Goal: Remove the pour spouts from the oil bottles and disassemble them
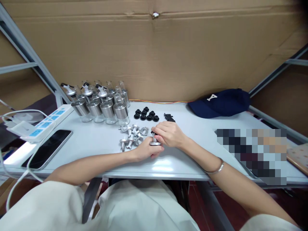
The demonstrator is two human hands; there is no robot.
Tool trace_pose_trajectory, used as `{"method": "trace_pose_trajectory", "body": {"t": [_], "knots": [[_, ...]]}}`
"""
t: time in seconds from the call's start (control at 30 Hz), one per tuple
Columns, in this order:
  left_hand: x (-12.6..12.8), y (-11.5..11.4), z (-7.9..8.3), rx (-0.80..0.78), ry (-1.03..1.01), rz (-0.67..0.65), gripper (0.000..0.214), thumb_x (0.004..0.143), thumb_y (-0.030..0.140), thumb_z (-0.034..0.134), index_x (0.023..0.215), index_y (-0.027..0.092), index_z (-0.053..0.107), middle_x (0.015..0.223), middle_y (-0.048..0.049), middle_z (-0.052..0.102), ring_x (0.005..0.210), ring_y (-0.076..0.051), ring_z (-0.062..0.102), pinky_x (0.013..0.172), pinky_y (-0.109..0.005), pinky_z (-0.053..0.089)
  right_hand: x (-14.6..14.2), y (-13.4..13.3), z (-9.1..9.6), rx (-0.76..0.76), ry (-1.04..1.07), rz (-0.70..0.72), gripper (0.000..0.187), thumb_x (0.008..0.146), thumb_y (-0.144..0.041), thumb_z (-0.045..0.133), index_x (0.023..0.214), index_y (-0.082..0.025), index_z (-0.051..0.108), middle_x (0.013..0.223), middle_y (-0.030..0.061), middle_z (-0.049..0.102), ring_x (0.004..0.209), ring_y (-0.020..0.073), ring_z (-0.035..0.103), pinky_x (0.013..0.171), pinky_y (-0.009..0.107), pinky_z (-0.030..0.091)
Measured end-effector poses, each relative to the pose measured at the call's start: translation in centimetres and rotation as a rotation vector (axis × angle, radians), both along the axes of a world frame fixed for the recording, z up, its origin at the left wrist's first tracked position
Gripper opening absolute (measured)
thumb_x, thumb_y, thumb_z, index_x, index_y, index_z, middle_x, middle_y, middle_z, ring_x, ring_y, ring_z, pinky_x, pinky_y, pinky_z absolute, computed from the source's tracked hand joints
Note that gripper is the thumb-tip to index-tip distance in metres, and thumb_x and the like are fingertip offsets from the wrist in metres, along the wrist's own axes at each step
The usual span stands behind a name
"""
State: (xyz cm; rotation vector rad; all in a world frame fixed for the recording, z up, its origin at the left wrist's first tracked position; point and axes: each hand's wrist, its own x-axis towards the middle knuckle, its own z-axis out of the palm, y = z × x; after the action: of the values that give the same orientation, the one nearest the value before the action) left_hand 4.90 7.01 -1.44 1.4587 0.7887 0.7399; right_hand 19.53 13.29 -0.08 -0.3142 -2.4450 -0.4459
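Observation:
Both my hands meet over the near middle of the table around a silver pour spout [155, 143]. My left hand [147, 149] is closed round its lower part, below the round metal flange. From above, my right hand [169, 133] pinches the top, where a small black piece shows; the fingers hide most of it. Just left of my hands lies a loose group of silver spouts [131, 141]. Behind them sit several black ribbed stoppers [143, 117], and a small pile of black flip pieces [169, 117] lies beyond my right hand.
Glass bottles with steel sleeves [121, 110] stand at back left, some fitted with spouts. A power strip [51, 121] with white cables and a phone [49, 149] lie left. A navy cap [220, 104] sits back right. A cardboard wall [154, 57] closes the back.

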Motion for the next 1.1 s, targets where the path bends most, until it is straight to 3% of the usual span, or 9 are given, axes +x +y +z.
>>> {"method": "trace_pose_trajectory", "body": {"t": [0.2, 0.37, 0.5, 0.67, 0.77, 0.83, 0.97, 1.1], "knots": [[-0.1, 0.0, 0.2, -0.013, 0.016, 0.031, 0.028, 0.07, 0.024, 0.048, 0.045, 0.018, 0.036, 0.039, 0.0046, 0.039, 0.041, -0.006, 0.033, 0.047, -0.024, 0.027, -0.2, 0.1, -0.2, -0.088, 0.052, 0.025, 0.05, 0.096, -0.038, 0.02, 0.073, -0.016, 0.059, 0.059, 0.0057, 0.057, 0.056, 0.0153, 0.047, 0.058, 0.029, 0.036], [0.1, -0.4, 0.5, 0.043, 0.04, -0.058, 0.019, 0.066, 0.024, 0.058, 0.06, 0.017, 0.042, 0.05, 0.0074, 0.039, 0.046, -0.005, 0.031, 0.048, -0.021, 0.025, -0.7, -0.4, -0.1, -0.457, 0.356, 0.017, 0.051, 0.097, -0.037, 0.015, 0.063, -0.019, 0.048, 0.053, 0.0016, 0.049, 0.048, 0.0115, 0.042, 0.052, 0.025, 0.034], [0.0, -0.4, 0.7, 0.026, 0.047, -0.066, 0.024, 0.071, 0.029, 0.06, 0.067, 0.018, 0.039, 0.049, 0.0087, 0.038, 0.046, -0.005, 0.031, 0.048, -0.02, 0.024, -0.8, -0.4, 0.8, -0.664, 0.348, -0.011, 0.041, 0.095, -0.036, 0.024, 0.061, -0.02, 0.04, 0.054, -0.0011, 0.044, 0.048, 0.0103, 0.04, 0.052, 0.024, 0.033], [-0.1, -0.3, 0.6, 0.022, 0.085, -0.065, 0.023, 0.073, 0.029, 0.061, 0.071, 0.018, 0.041, 0.048, 0.0085, 0.043, 0.046, -0.006, 0.037, 0.05, -0.02, 0.029, 1.0, 2.3, 1.9, -0.799, 0.329, -0.324, 0.032, 0.09, -0.04, 0.033, 0.065, -0.021, 0.039, 0.056, -0.0022, 0.042, 0.053, 0.0122, 0.04, 0.055, 0.024, 0.032], [0.0, -0.4, 0.6, 0.014, 0.07, -0.035, 0.023, 0.073, 0.03, 0.062, 0.073, 0.018, 0.042, 0.048, 0.0085, 0.044, 0.046, -0.006, 0.037, 0.051, -0.02, 0.03, 3.5, 5.1, 2.1, -0.799, 0.16, -0.685, 0.031, 0.089, -0.031, 0.031, 0.063, -0.019, 0.044, 0.06, 0.002, 0.051, 0.057, 0.014, 0.044, 0.058, 0.025, 0.032], [0.0, -0.5, 0.7, 0.004, 0.063, -0.027, 0.025, 0.073, 0.031, 0.063, 0.073, 0.018, 0.042, 0.048, 0.0086, 0.044, 0.046, -0.006, 0.037, 0.052, -0.02, 0.03, 5.2, 6.6, 1.9, -0.907, -0.068, -0.932, 0.031, 0.088, -0.024, 0.032, 0.065, -0.017, 0.051, 0.066, 0.0054, 0.059, 0.061, 0.0148, 0.05, 0.06, 0.024, 0.033], [0.1, -0.5, 1.0, -0.008, 0.075, -0.026, 0.027, 0.072, 0.033, 0.064, 0.072, 0.018, 0.042, 0.048, 0.0085, 0.043, 0.046, -0.007, 0.038, 0.052, -0.02, 0.03, 7.0, 7.9, 0.9, -1.045, -0.239, -0.978, 0.031, 0.084, -0.021, 0.04, 0.062, -0.014, 0.061, 0.062, 0.0068, 0.063, 0.055, 0.0139, 0.053, 0.057, 0.023, 0.035], [0.0, -0.5, 0.8, 0.004, 0.07, -0.029, 0.029, 0.072, 0.036, 0.065, 0.073, 0.018, 0.043, 0.048, 0.0085, 0.044, 0.047, -0.007, 0.038, 0.052, -0.021, 0.03, 6.6, 7.7, 0.1, -1.054, -0.324, -0.964, 0.036, 0.086, -0.027, 0.041, 0.067, -0.013, 0.067, 0.068, 0.0094, 0.067, 0.059, 0.0152, 0.057, 0.059, 0.023, 0.038]]}}
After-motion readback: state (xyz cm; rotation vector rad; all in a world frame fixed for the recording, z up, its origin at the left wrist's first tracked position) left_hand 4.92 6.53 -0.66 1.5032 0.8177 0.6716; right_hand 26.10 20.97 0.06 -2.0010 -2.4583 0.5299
